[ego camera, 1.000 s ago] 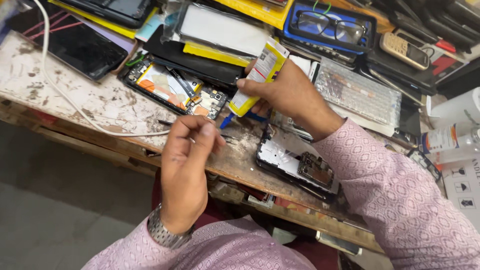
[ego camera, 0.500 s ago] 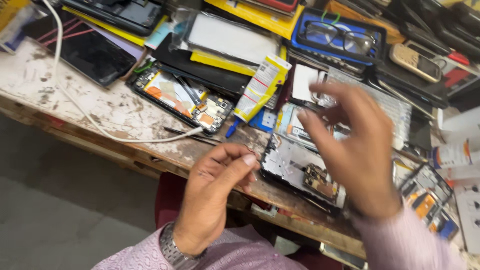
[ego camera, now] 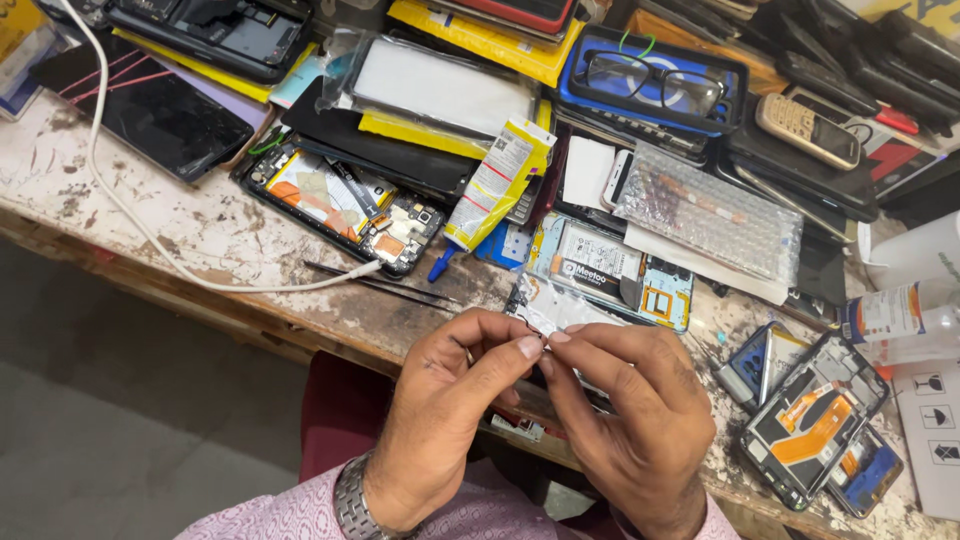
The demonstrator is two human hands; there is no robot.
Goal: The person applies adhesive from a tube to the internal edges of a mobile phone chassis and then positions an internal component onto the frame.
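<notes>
Nearest the camera, the left hand [ego camera: 440, 430] and the right hand [ego camera: 630, 420] meet fingertip to fingertip above the table [ego camera: 200, 240] edge; each grip is pinched nearly shut, thumb against forefinger, on a tiny dark part [ego camera: 545, 338] between them, too small to identify; it looks very light and probably delicate, best held by its edges with a gentle pinch, since a firm squeeze could bend it or flick it away. Just beyond the fingers lies a bare metal phone frame [ego camera: 560, 310]; left of it, black tweezers [ego camera: 375, 285] and the end of a white cable [ego camera: 150, 240]; behind those, an opened phone [ego camera: 340, 205] and a yellow glue tube [ego camera: 495, 190] with a blue tip; farthest back, spectacles [ego camera: 650, 85] resting in a blue case.
</notes>
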